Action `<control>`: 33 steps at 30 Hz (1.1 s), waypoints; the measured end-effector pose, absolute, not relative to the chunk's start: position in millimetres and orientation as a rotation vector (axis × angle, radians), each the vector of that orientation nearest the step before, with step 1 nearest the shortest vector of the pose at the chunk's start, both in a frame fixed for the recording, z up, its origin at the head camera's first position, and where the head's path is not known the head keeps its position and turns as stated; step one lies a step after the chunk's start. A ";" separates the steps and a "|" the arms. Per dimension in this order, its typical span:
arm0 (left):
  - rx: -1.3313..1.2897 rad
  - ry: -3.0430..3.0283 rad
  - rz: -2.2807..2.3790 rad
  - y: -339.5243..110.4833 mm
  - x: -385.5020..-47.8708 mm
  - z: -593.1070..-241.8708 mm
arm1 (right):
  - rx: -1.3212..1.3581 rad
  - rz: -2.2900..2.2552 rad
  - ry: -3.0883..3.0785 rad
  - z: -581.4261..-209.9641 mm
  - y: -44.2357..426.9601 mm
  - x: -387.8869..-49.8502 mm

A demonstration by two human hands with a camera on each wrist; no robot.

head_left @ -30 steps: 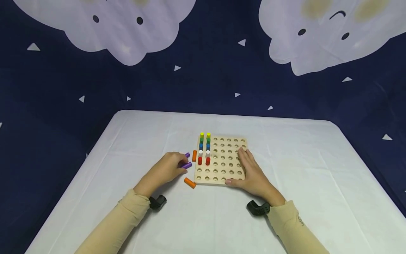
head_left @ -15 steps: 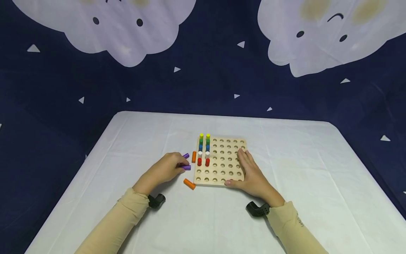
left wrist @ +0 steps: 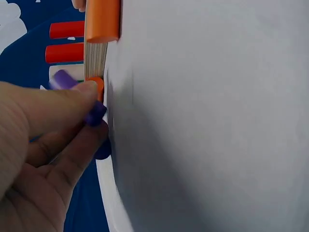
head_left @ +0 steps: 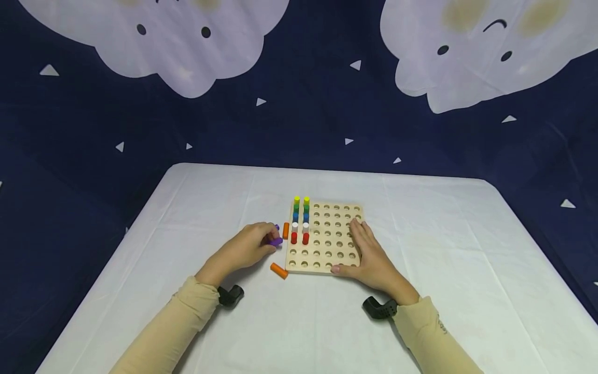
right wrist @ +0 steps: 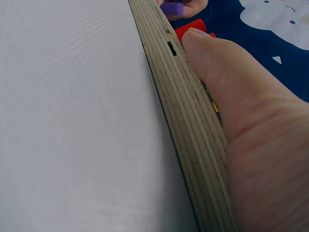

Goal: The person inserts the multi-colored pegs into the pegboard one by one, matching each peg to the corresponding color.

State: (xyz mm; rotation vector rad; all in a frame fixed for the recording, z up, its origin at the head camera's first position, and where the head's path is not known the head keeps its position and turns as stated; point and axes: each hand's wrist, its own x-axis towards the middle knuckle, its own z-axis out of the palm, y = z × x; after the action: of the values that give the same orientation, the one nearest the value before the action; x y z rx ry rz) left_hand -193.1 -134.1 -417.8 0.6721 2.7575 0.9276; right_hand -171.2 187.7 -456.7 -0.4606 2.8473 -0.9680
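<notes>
My left hand [head_left: 245, 248], left of the pegboard [head_left: 323, 248], pinches a purple peg [head_left: 276, 242] between thumb and fingers. The left wrist view shows that peg [left wrist: 95, 115] tilted, just off the tabletop. Behind the fingers a second purple peg [left wrist: 103, 151] is mostly hidden. My right hand [head_left: 374, 262] rests along the board's right side, its thumb at the near edge. Two columns of pegs stand in the board's left holes, yellow, green, blue, white [head_left: 306, 227] and red [head_left: 306, 238] from far to near.
One orange peg [head_left: 286, 230] lies along the board's left edge. Another orange peg [head_left: 279, 270] lies by its near left corner. The white-covered table [head_left: 434, 223] extends around the board, with a dark blue cloud-print cloth [head_left: 308, 119] behind it.
The purple peg has turned in my left fingers, which have shifted slightly. The other purple peg is now more hidden behind them. My right hand stays on the board.
</notes>
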 end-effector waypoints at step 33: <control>0.644 2.773 1.213 -79.7 -181.5 -418.7 | -0.463 -0.966 2.845 -455.8 187.7 -172.0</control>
State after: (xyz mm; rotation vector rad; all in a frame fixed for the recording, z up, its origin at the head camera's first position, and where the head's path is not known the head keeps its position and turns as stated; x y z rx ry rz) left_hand -181.5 -79.7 -418.7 0.6445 2.7729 1.2129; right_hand -172.0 187.7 -455.8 -0.4626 2.8450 -0.9659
